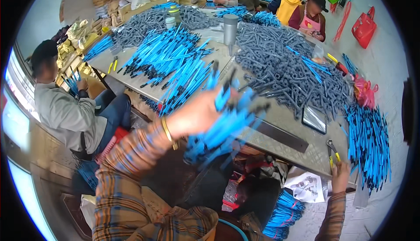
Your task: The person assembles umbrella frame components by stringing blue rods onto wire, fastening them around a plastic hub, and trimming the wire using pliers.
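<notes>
My left hand [197, 113], with a gold bangle at the wrist, is closed around a bundle of thin blue rods with black ends [227, 125]. Motion smears the bundle, which is raised over the near table edge. At the right of that edge, my right hand [340, 175] has its fingers at the lower ends of the yellow handles of cutting pliers [333, 152]. The pliers lie on the table [280, 114] with the jaws away from me. More loose blue rods [170, 53] lie beyond my left hand.
Grey plastic pieces [288, 66] are heaped across the table. A grey cylinder [230, 29] stands mid-table; a phone [314, 119] lies near the right edge. Blue rods [369, 147] hang over the right side. A person in grey [72, 105] sits left; others work at the far end.
</notes>
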`<state>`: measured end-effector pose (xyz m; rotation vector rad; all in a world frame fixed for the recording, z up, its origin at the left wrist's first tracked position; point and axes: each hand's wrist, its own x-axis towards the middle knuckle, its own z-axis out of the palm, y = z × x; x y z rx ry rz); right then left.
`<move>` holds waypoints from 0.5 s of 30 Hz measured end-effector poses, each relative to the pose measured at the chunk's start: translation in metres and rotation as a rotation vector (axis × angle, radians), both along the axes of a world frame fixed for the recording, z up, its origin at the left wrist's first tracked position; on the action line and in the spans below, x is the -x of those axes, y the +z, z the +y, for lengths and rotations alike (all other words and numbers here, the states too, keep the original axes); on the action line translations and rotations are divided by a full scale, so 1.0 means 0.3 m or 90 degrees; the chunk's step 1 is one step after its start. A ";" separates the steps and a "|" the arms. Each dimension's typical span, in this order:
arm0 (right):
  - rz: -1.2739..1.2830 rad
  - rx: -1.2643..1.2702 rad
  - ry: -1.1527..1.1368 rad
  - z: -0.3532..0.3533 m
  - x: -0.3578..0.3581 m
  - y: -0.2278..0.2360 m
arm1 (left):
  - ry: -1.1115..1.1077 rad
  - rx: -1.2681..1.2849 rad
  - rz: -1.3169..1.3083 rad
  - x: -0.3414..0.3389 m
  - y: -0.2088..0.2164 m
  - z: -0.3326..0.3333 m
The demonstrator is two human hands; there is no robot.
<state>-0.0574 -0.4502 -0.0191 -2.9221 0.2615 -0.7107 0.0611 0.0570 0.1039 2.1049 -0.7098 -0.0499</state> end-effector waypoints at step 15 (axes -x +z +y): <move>-0.048 0.037 0.026 -0.010 -0.071 -0.090 | 0.279 -0.160 -0.311 -0.608 -0.139 -0.014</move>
